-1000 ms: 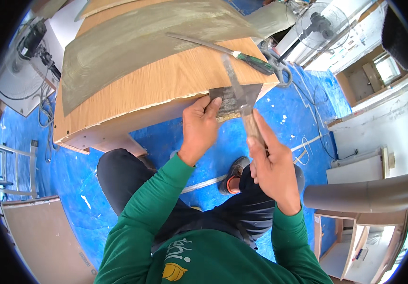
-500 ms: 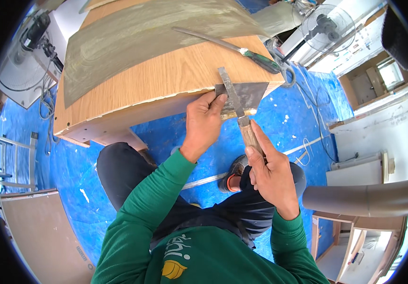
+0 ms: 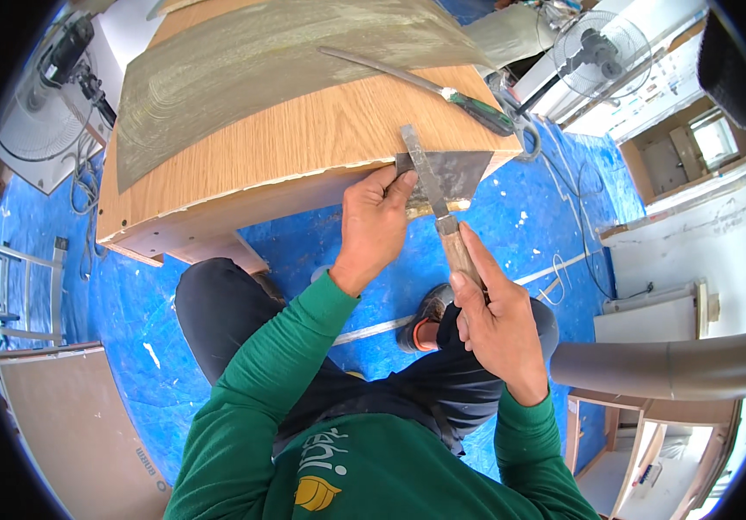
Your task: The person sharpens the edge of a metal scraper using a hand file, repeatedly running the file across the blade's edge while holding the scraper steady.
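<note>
My right hand (image 3: 501, 316) is wrapped round the wooden handle of a chisel (image 3: 429, 178), index finger stretched along it. The narrow flat metal blade points away from me and lies across a small dark grey sheet piece (image 3: 464, 172) at the front right corner of a wood-grain cabinet (image 3: 295, 130). With thumb and fingers, my left hand (image 3: 373, 225) pinches that sheet piece by its left side, right beside the blade. Glue-like yellowish residue shows at the sheet's lower edge. On the cabinet top lies a file (image 3: 416, 82) with a green and black handle.
A large grey-green sheet (image 3: 243, 82) covers the cabinet's back part. Grey-handled scissors (image 3: 527, 139) stick out at its right edge. Fans stand left (image 3: 44, 121) and right (image 3: 598, 52). Blue sheeting (image 3: 130, 312) covers the floor. A large grey roll (image 3: 668, 364) lies at right.
Almost nothing differs. The view has shifted very slightly; both hands keep their hold on the chisel and the sheet piece.
</note>
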`<act>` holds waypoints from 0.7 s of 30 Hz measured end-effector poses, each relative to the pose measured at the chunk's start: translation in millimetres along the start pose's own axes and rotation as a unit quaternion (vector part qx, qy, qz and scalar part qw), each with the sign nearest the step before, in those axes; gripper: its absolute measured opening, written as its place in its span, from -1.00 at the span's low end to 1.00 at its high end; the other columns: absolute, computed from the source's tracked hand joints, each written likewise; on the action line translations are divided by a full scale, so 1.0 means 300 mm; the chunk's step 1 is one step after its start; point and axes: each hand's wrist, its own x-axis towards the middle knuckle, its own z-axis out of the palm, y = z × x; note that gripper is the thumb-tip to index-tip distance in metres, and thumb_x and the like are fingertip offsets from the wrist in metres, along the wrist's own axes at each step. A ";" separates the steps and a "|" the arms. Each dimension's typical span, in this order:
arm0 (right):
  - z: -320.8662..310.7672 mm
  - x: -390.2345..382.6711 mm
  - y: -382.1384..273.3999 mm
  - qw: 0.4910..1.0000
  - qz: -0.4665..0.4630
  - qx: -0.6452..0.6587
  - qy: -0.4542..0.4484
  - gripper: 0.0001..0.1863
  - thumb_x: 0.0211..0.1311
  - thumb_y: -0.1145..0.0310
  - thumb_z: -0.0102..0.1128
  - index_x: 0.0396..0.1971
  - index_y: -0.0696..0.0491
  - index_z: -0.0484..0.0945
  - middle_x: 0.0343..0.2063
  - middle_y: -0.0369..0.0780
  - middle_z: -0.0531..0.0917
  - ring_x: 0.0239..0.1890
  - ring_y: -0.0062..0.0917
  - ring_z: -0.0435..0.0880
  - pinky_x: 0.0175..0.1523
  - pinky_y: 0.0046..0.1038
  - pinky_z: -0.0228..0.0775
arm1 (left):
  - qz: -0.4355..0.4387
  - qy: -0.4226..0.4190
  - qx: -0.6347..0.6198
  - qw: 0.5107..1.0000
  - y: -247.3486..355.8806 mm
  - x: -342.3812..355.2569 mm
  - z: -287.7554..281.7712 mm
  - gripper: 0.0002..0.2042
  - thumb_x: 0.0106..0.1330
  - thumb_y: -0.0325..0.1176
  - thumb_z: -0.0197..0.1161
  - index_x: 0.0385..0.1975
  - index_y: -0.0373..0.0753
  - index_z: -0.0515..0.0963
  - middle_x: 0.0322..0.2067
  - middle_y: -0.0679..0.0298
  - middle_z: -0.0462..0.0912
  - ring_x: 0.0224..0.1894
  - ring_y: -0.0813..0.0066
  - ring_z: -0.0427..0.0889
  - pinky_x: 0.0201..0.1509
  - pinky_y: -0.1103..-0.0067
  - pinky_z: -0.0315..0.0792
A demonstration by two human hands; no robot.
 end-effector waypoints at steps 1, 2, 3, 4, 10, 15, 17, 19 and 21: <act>0.000 -0.003 -0.004 1.000 0.003 0.001 -0.001 -0.39 0.68 0.40 0.13 0.63 0.07 0.29 -0.54 -0.19 0.66 -0.59 -0.65 0.64 -0.40 -0.41 0.55 | -0.001 0.000 0.006 1.000 0.004 -0.001 -0.002 -0.79 0.59 -0.37 0.30 -0.11 -0.42 0.74 -0.50 0.37 0.55 -0.38 0.68 0.34 -0.31 0.52 0.37; 0.000 -0.008 -0.008 1.000 0.006 0.002 -0.001 -0.39 0.68 0.40 0.13 0.63 0.07 0.29 -0.54 -0.18 0.66 -0.59 -0.64 0.64 -0.40 -0.41 0.55 | -0.002 0.001 0.012 1.000 0.008 -0.003 -0.003 -0.80 0.59 -0.37 0.30 -0.12 -0.42 0.74 -0.51 0.37 0.54 -0.38 0.67 0.33 -0.31 0.52 0.37; -0.001 -0.007 -0.012 1.000 0.006 0.004 0.000 -0.39 0.68 0.40 0.13 0.63 0.07 0.29 -0.54 -0.18 0.66 -0.59 -0.64 0.63 -0.40 -0.41 0.55 | 0.001 0.005 0.019 1.000 0.017 -0.002 -0.002 -0.79 0.59 -0.37 0.30 -0.11 -0.42 0.74 -0.51 0.37 0.55 -0.38 0.68 0.34 -0.32 0.52 0.37; -0.003 -0.005 -0.012 1.000 0.007 0.006 0.001 -0.39 0.68 0.40 0.13 0.63 0.06 0.29 -0.52 -0.17 0.67 -0.59 -0.64 0.63 -0.39 -0.40 0.56 | 0.005 0.009 0.026 1.000 0.027 -0.005 -0.001 -0.79 0.59 -0.37 0.30 -0.10 -0.42 0.74 -0.51 0.37 0.55 -0.38 0.68 0.34 -0.32 0.52 0.37; -0.005 -0.003 0.017 1.000 0.005 -0.014 0.000 -0.38 0.68 0.36 0.15 0.64 0.03 0.29 -0.47 -0.14 0.68 -0.57 -0.60 0.65 -0.36 -0.37 0.57 | -0.015 -0.003 0.022 1.000 0.020 0.001 -0.006 -0.79 0.59 -0.38 0.31 -0.06 -0.42 0.75 -0.50 0.37 0.58 -0.38 0.68 0.36 -0.31 0.52 0.38; -0.007 -0.001 0.003 0.999 0.018 -0.036 -0.001 -0.36 0.66 0.33 0.19 0.63 0.02 0.30 -0.46 -0.10 0.66 -0.54 -0.56 0.67 -0.30 -0.33 0.59 | 0.004 0.008 0.000 1.000 0.007 0.002 -0.002 -0.80 0.59 -0.38 0.31 -0.07 -0.41 0.75 -0.50 0.36 0.57 -0.37 0.68 0.36 -0.30 0.52 0.39; -0.009 -0.004 -0.012 0.998 0.013 -0.059 0.000 -0.37 0.65 0.35 0.19 0.63 0.02 0.31 -0.45 -0.07 0.67 -0.51 -0.43 0.72 -0.27 -0.29 0.59 | 0.003 0.009 -0.005 1.000 -0.006 0.000 -0.007 -0.81 0.59 -0.38 0.32 -0.06 -0.40 0.75 -0.51 0.35 0.58 -0.37 0.67 0.36 -0.30 0.52 0.40; -0.015 -0.007 -0.029 0.995 -0.005 -0.100 0.010 -0.37 0.64 0.37 0.19 0.62 0.03 0.32 -0.41 -0.01 0.69 -0.45 -0.26 0.76 -0.23 -0.23 0.60 | 0.020 0.019 -0.002 1.000 -0.006 -0.004 0.001 -0.81 0.58 -0.39 0.33 -0.05 -0.39 0.75 -0.51 0.32 0.59 -0.37 0.67 0.37 -0.30 0.50 0.41; -0.016 0.000 -0.035 0.988 -0.049 -0.144 0.027 -0.38 0.62 0.39 0.19 0.60 0.03 0.34 -0.36 0.06 0.72 -0.37 -0.09 0.78 -0.17 -0.17 0.60 | 0.030 0.024 0.001 0.999 -0.016 -0.007 0.011 -0.82 0.57 -0.39 0.33 -0.07 -0.39 0.75 -0.51 0.28 0.60 -0.38 0.66 0.37 -0.30 0.49 0.41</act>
